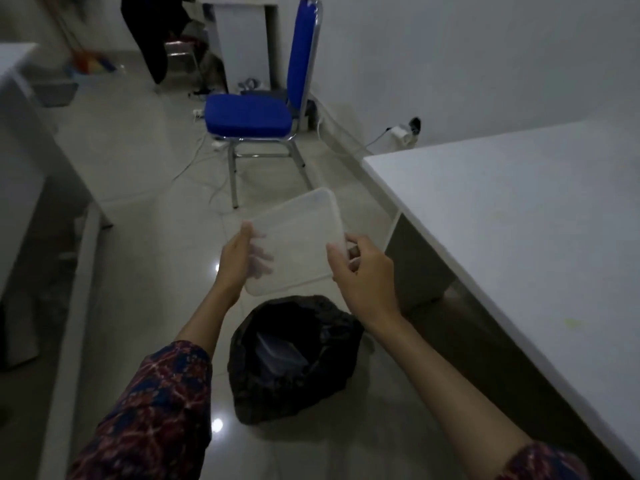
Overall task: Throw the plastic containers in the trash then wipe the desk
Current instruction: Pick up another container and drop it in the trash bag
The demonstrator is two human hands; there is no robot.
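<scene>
1. Two hands on one clear plastic container (298,240): left hand (239,258) clasping its left edge, fingers showing through the plastic underneath; right hand (360,271) pinching the right edge.
2. Held in the air, tilted, just beyond the open mouth of the trash bag (294,358) on the floor, probably lined up for a drop.
3. Gripped at opposite edges, likely to keep the light, floppy piece steady and aimed.
4. Inside the black bag, something pale and plastic-looking already lying; too dim to name.
5. Bag parked close beside the desk (519,209), keeping the carry short.
6. Desk top bare where visible, with a faint yellowish mark near its front edge; wiping not yet begun.
</scene>
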